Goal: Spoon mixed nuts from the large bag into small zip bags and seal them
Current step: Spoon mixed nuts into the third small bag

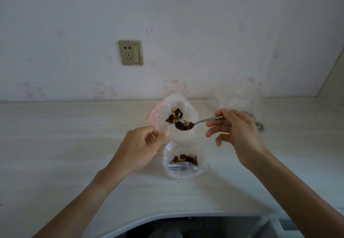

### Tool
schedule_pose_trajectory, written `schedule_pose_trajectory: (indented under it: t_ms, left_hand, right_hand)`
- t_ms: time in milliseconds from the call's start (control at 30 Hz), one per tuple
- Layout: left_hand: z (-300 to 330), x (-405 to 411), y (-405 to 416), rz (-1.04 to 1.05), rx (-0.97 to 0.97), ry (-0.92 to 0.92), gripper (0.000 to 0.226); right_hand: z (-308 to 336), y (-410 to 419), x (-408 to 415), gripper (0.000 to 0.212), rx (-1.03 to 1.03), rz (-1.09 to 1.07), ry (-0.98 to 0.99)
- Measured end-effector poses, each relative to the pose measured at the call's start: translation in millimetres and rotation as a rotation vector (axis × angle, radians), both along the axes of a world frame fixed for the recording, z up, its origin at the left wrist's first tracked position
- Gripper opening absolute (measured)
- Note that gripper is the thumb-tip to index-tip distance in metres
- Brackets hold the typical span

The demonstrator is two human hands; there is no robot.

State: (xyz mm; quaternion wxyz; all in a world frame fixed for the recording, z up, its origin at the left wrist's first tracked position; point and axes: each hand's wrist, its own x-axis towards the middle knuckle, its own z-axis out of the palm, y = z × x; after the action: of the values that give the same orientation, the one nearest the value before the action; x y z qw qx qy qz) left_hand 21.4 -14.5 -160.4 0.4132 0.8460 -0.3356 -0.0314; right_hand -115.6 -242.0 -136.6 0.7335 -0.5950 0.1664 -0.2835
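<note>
No writing is legible. Low centre, a small bag (183,163) lies on the table (65,144), nuts inside. Above it, the left hand (141,148) pinches an open bag (178,114) (nuts inside); the right hand (236,131) grips a loaded spoon (188,125) at its mouth. A large bag (240,98) stands upper right.

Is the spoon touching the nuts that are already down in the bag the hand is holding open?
Cannot tell. In the head view the loaded spoon overlaps the open bag beside its nuts; a thin pale strip seems between them, but depth is unclear.

Spoon (188,125) over open bag (191,111)
</note>
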Motion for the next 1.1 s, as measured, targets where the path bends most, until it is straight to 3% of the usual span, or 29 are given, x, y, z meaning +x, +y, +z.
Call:
schedule_pose_trajectory:
  t_ms: [100,200,533,600,667,800,1100]
  left_hand:
    - [-4.9,-10.1,-0.8,-0.006,0.054,0.061,0.041]
    - [-9.8,-16.9,-2.3,-0.013,0.065,0.101,0.025]
    - [-4.7,-19.3,-2.8,-0.111,-0.134,0.383,0.021]
    - [-4.0,-19.2,-1.5,-0.100,-0.133,0.399,0.023]
    - [-4.2,-20.2,-0.2,-0.081,-0.118,0.394,0.023]
    - [-4.1,-20.3,1.3,-0.036,-0.098,0.377,0.029]
    - [-1.0,15.5,6.1,0.281,-0.076,0.377,0.082]
  right_hand:
    - [-2.1,5.8,-19.7,0.029,-0.010,0.024,0.003]
    - [-7.0,14.0,-33.4,0.031,-0.098,0.043,0.041]
    - [-12.0,30.9,-56.4,0.032,-1.053,0.196,-0.078]
    - [-9.0,30.6,-56.6,0.032,-1.127,0.195,-0.072]
    - [-6.7,29.6,-55.1,0.035,-1.089,0.189,-0.072]
    - [-4.7,27.7,-47.9,0.032,-0.814,0.153,-0.100]
    - [-3.3,-2.0,0.7,0.029,-0.170,-0.059,-0.091]
